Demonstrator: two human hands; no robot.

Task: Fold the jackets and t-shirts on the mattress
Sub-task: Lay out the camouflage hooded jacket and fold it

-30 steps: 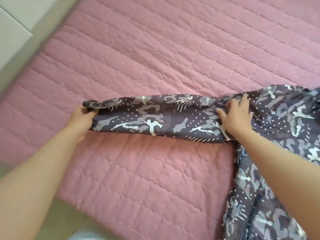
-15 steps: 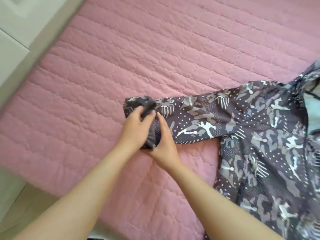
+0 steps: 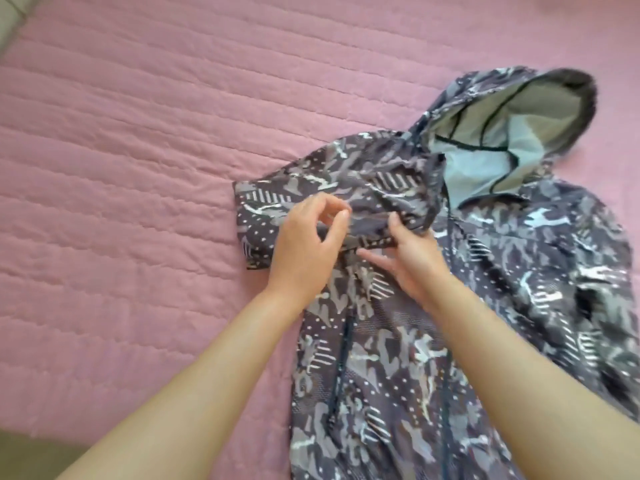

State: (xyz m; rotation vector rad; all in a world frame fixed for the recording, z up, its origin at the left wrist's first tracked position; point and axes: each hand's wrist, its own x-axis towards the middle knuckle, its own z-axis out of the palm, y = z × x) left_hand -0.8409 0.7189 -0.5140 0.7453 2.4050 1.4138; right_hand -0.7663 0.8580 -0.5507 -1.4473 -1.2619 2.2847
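Now: jacket [image 3: 485,289] spread front-up on mattress [image 3: 138,168], hood [image 3: 540,109] far side, flat for clean folds. Left hand [image 3: 308,247] fingers curled round doubled-back sleeve [image 3: 263,216]; right hand [image 3: 412,261] pinches same sleeve, thumb on top, probably settling it across chest.

One head-worn wide view looks steeply down — close over the mattress [image 3: 131,174]

pink quilted mattress [image 3: 138,168] fills most of view; beige floor [image 3: 31,455] strip btm left, soft even light.
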